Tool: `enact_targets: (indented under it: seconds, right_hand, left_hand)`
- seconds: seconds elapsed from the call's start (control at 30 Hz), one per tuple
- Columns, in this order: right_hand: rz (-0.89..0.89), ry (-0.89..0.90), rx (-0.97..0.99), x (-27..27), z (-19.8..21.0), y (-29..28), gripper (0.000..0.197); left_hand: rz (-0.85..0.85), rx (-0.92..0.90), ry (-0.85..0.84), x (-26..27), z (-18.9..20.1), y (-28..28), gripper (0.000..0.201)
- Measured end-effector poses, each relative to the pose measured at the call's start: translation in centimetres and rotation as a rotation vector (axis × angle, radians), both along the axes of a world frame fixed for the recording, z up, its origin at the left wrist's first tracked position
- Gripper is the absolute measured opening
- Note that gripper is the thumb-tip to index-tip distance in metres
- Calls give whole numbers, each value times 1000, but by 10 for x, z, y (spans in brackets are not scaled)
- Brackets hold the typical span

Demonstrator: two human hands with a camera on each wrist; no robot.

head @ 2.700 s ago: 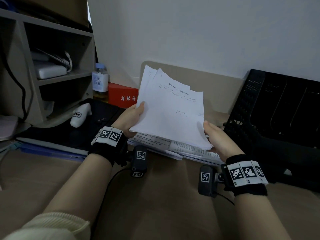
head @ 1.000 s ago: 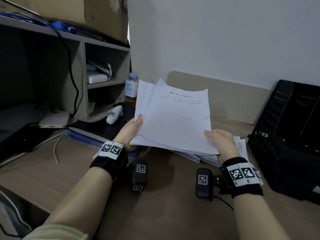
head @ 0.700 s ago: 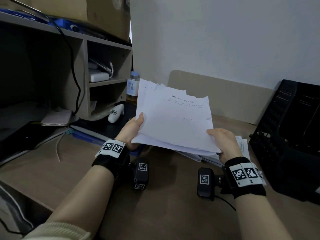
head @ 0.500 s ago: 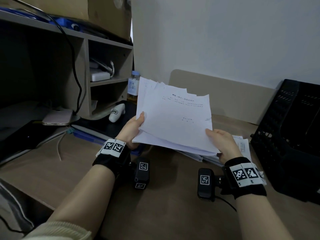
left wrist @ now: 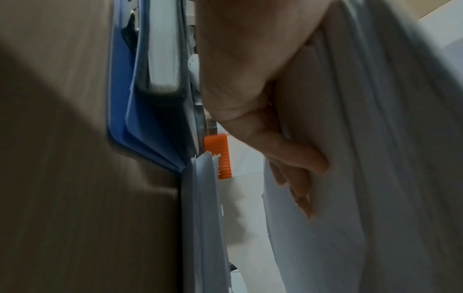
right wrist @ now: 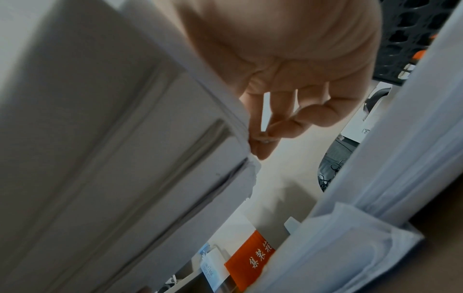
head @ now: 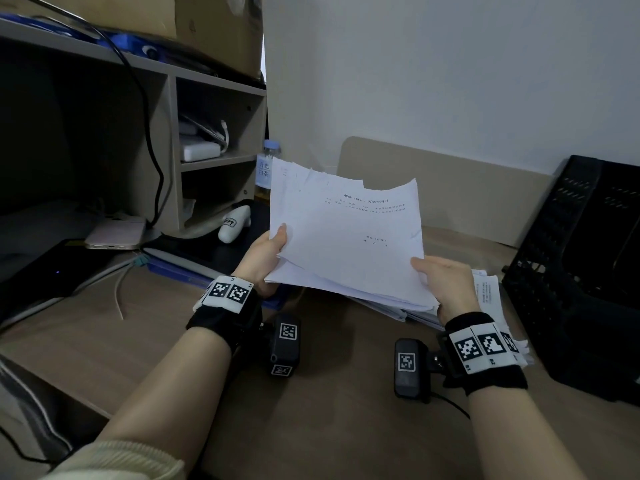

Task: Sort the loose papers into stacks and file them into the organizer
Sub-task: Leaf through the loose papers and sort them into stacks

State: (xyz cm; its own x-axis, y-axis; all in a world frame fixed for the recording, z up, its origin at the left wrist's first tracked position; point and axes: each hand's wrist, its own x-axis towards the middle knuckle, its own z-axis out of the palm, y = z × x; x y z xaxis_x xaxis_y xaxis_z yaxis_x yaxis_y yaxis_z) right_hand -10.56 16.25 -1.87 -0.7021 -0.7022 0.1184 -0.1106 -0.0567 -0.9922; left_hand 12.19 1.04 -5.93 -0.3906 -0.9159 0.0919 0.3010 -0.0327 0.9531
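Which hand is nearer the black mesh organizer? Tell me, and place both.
Right. The right hand grips the held paper stack at its right edge, just left of the black mesh organizer. The left hand holds the stack's far left edge, the whole stack between.

both hands raised, left hand (head: pixel 261 259) and right hand (head: pixel 445 284) fingers curled, gripping.

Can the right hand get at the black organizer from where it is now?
Probably yes. The organizer stands just right of the right hand with nothing between them, but that hand grips the paper stack shared with the left hand.
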Motion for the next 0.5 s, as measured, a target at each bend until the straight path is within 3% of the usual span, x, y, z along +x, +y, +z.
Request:
enact_targets:
  seconds: [0.2,0.27,0.5]
  right_hand:
    - [-75,47,-19,-3,0,-2,12]
    - [-98,69,-26,-7,2,0,23]
    - [118,-54,63,-9,5,5,6]
  left_hand:
    - [59,11,-8,-3,-1,-4,42]
    - [76,4,-13,-3,-1,-4,40]
    - [-3,34,62,-1,-1,-2,37]
